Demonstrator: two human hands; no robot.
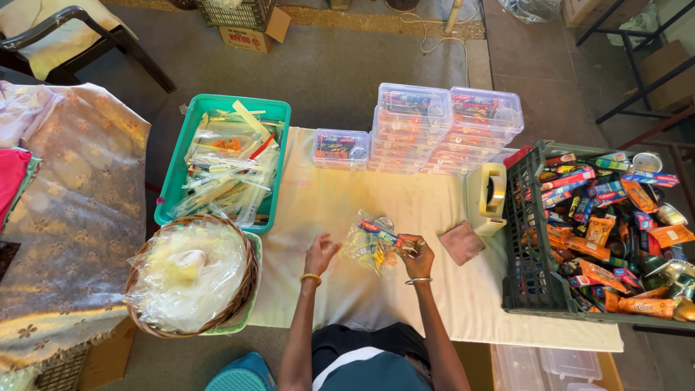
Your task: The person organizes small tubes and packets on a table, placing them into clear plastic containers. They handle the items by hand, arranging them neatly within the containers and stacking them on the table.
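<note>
My right hand (418,255) grips a clear plastic bag (369,243) filled with small colourful packets, holding it at its right end just above the cream table cloth (405,210). To the left of that bag, my left hand (319,253) hovers over the cloth with its fingers spread and nothing in them. Both wrists wear a thin bangle.
A green tray (279,116) of toothbrush packs sits at the left, with a wicker basket (247,279) of plastic bags below it. Stacked clear boxes (445,127) stand at the back. A tape dispenser (486,197), a brown cloth (460,242) and a dark crate (525,239) of sachets lie right.
</note>
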